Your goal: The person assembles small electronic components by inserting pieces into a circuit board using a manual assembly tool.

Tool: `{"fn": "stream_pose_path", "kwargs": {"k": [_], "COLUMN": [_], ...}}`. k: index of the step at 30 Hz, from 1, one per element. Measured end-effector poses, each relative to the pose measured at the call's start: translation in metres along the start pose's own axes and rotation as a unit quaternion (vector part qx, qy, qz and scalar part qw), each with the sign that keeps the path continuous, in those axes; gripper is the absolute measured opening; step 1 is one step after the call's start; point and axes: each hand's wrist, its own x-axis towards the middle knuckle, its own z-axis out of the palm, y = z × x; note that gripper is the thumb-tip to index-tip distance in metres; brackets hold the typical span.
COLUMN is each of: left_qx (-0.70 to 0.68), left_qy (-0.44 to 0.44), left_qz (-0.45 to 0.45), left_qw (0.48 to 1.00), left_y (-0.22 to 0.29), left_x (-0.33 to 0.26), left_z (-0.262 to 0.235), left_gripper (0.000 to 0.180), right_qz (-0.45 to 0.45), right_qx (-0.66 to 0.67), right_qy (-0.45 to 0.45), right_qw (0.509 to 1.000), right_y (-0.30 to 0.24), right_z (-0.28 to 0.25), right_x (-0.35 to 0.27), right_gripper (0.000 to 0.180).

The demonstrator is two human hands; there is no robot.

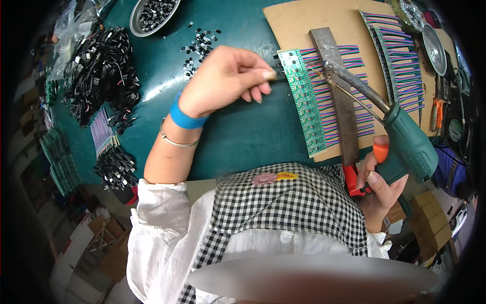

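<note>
My left hand (227,77) is closed, thumb and index fingertip pressed together beside the upper left edge of a green circuit board strip (302,104). Whatever the pinch holds is too small to make out. A few small black connectors (277,58) sit along that edge, next to my fingertips. Thin multicoloured wires (364,117) run rightward from the strip, under a flat metal bar (340,96) laid across them. My right hand (380,191) grips a green soldering gun (411,142) with an orange trigger. Its tip reaches over the bar, close to the strip's upper right edge.
Loose black connectors (200,45) lie scattered near a metal bowl (132,23) full of them. Black cables (101,71) are heaped at left, above a wired bundle (115,167). Brown cardboard (291,25) underlies the strips, including a second wired one (387,66). A metal dish (434,49) stands far right.
</note>
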Motion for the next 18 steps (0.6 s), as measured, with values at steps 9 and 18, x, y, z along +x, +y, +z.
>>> {"fn": "stream_pose_path", "kwargs": {"k": [9, 18], "left_qx": [0.366, 0.451], "left_qy": [0.296, 0.356], "left_qz": [0.192, 0.257], "left_qw": [0.861, 0.777], "left_y": [-0.01, -0.022], "left_x": [-0.013, -0.009], "left_z": [-0.029, -0.019], "left_gripper": [0.009, 0.009], "right_qz": [-0.047, -0.061], "right_qx": [0.047, 0.042], "right_qy": [-0.023, -0.032], "right_qw": [0.998, 0.997], "right_y": [0.007, 0.008], "right_z": [-0.01, -0.007], "right_x": [-0.001, -0.006], "right_gripper": [0.061, 0.059]}}
